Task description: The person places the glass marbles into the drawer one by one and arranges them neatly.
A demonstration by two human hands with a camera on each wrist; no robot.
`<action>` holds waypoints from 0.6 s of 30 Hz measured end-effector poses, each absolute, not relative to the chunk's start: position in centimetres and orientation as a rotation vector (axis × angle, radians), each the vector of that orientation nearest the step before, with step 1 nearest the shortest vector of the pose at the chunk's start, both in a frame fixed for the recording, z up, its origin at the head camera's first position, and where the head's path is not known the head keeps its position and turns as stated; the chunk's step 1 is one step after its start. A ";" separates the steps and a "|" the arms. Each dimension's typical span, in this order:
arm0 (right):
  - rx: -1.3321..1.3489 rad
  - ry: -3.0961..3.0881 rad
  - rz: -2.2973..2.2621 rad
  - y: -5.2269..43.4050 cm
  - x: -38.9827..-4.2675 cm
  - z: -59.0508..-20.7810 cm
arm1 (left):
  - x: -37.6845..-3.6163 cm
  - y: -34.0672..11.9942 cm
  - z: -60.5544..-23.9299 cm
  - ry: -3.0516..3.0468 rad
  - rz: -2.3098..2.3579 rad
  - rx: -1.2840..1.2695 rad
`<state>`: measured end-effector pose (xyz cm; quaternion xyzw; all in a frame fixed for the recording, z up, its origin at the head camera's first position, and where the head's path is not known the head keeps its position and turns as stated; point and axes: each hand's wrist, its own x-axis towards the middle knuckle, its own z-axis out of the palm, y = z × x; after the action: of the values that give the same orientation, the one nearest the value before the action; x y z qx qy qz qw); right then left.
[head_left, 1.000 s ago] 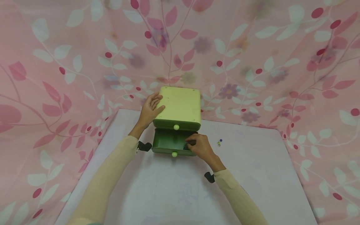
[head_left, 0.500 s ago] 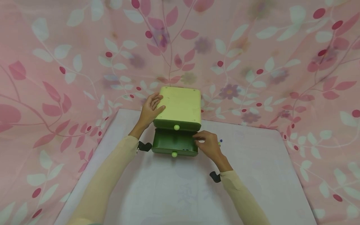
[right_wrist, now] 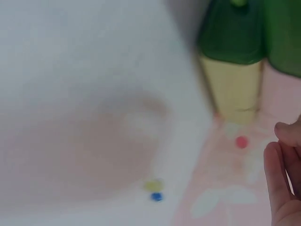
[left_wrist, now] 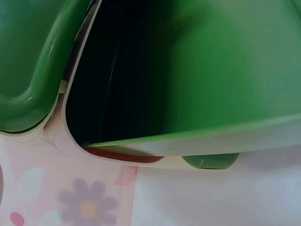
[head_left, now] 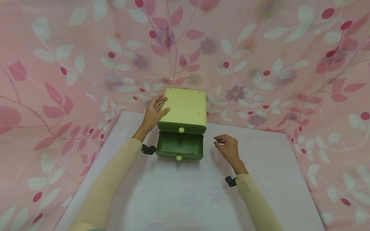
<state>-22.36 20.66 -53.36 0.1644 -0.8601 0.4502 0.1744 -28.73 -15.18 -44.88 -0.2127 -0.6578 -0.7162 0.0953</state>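
1. Change: my right hand has left the open lower drawer, where it was a second ago, and now hovers over the desk to the right of the drawer unit. Its fingers are loosely curled and hold nothing that I can see.
2. Meaning: judged from this, one trip to the drawer is finished and the hand is free. The two small beads, one yellow and one blue, lie on the desk just below this hand; in the head view the hand covers them.
3. My left hand lies flat, fingers straight, against the top left edge of the unit, bracing it.
4. Drawer state: the lower drawer is pulled out; the upper drawer is closed. Small dark specks show at the drawer's front wall; too small to identify.
5. Materials: the unit is smooth moulded plastic, pale yellow shell with rounded corners, dark green glossy drawers, round pale knobs. The desk cover is matte and pale; the backdrop is pink leaf-print cloth.
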 end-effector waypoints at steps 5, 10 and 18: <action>0.332 -2.483 1.243 22.1 -22.7 -55.1 | -28.8 -15.3 -44.9 -1.959 -2.120 -0.628; 0.196 -2.569 1.239 23.2 -22.7 -56.7 | -28.8 -15.3 -44.9 -1.957 -2.112 -0.625; 0.107 -2.636 1.213 24.5 -22.8 -58.9 | -29.2 -15.2 -45.3 -1.957 -2.101 -0.636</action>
<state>-22.76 24.51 -58.88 0.0365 -0.9014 0.4147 0.1189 -29.15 -15.21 -45.28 -0.2151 -0.6621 -0.7108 0.1006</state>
